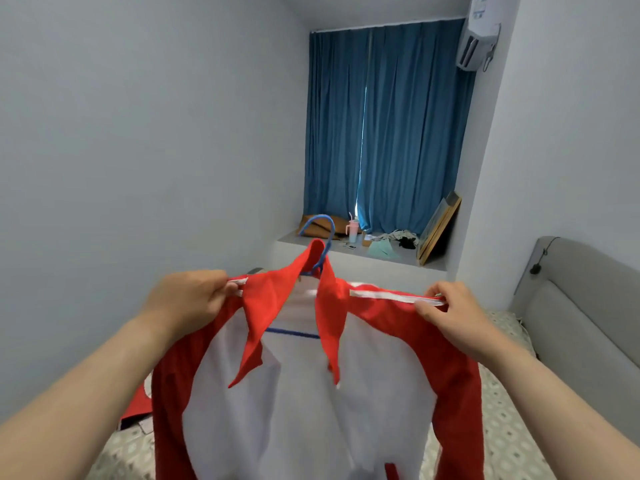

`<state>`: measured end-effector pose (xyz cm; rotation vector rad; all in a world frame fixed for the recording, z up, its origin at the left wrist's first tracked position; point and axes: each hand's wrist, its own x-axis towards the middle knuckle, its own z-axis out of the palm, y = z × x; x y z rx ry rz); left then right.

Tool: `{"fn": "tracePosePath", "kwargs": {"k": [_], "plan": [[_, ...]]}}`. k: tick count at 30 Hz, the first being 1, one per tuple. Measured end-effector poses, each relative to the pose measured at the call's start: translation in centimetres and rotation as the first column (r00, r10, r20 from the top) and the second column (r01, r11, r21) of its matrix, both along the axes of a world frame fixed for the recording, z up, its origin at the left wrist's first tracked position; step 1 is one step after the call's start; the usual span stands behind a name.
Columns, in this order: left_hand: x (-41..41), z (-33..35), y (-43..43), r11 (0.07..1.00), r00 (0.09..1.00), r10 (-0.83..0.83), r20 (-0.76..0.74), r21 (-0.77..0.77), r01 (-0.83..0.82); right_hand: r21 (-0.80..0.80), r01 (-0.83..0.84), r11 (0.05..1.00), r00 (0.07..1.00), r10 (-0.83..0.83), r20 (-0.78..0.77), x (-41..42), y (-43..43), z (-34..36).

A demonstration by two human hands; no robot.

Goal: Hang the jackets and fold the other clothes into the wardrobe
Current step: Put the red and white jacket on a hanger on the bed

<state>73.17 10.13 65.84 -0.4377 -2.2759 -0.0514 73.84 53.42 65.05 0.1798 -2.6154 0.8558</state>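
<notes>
both hands pinch the shoulders of the red and white jacket (304, 393), left hand (194, 299), right hand (453, 317), holding it up over the bed (502, 427). the blue hanger (320, 237) sits loosely inside; tilting could let a shoulder slip off.

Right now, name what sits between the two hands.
Head view: the red collar of the jacket and its blue hanger, between left hand and right hand.

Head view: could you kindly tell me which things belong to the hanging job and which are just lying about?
Job in hand: jacket, hanger, left hand, right hand.
Lying about: cup, frame, curtain.
</notes>
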Motion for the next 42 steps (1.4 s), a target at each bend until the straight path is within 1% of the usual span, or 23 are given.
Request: {"fn": "tracePosePath", "kwargs": {"k": [2, 4, 6, 10, 13, 20, 24, 27, 30, 33, 35, 38, 42], "plan": [[-0.2, 0.3, 0.5, 0.991, 0.999, 0.04, -0.014, 0.131, -0.038, 0.083, -0.021, 0.996, 0.999, 0.024, -0.034, 0.4, 0.1, -0.2], [-0.2, 0.8, 1.0, 0.986, 0.999, 0.027, -0.036, 0.166, -0.021, 0.064, 0.01, 0.998, 0.996, -0.004, -0.093, 0.6, 0.4, 0.0], [0.0, 1.4, 2.0, 0.987, 0.999, -0.004, -0.05, 0.158, 0.012, 0.062, 0.038, 0.997, 0.99, -0.029, -0.137, 0.3, 0.9, 0.5], [-0.1, 2.0, 3.2, 0.99, 0.998, -0.016, -0.061, 0.141, 0.024, 0.089, -0.101, 0.991, 0.994, 0.104, -0.028, -0.8, 0.6, 1.3], [-0.5, 1.9, 3.3, 0.986, 0.998, 0.002, -0.063, 0.167, 0.008, 0.109, -0.137, 0.985, 0.99, 0.139, -0.005, -2.4, 0.1, 0.9], [-2.6, 1.2, 0.7, 0.978, 0.995, 0.097, -0.035, 0.19, -0.089, 0.06, -0.195, 0.979, 0.976, 0.2, -0.086, -6.9, -3.2, -0.3], [-4.8, 0.9, -2.6, 0.974, 0.989, 0.14, -0.056, 0.19, -0.127, 0.054, -0.254, 0.966, 0.958, 0.259, -0.125, -10.9, -6.6, -0.1], [-7.2, 0.6, -5.4, 0.953, 0.981, 0.19, -0.033, 0.247, -0.177, 0.076, -0.296, 0.952, 0.942, 0.304, -0.139, -14.5, -9.6, 0.2], [-10.6, -0.5, -8.3, 0.923, 0.973, 0.232, 0.003, 0.316, -0.221, 0.141, -0.302, 0.943, 0.938, 0.32, -0.134, -19.2, -12.6, 0.1], [-13.8, -2.4, -10.9, 0.898, 0.962, 0.271, 0.039, 0.349, -0.267, 0.157, -0.283, 0.946, 0.936, 0.308, -0.169, -24.1, -15.8, -0.9], [-15.4, -4.1, -12.4, 0.877, 0.953, 0.292, 0.083, 0.373, -0.302, 0.172, -0.284, 0.943, 0.938, 0.311, -0.154, -26.9, -17.9, -1.7], [-17.3, -6.5, -14.7, 0.849, 0.938, 0.321, 0.129, 0.401, -0.345, 0.22, -0.326, 0.92, 0.925, 0.358, -0.128, -30.6, -21.1, -3.2], [-18.2, -9.4, -17.7, 0.807, 0.902, 0.408, 0.14, 0.406, -0.428, 0.245, -0.391, 0.887, 0.897, 0.427, -0.116, -34.0, -25.4, -5.5]]}}
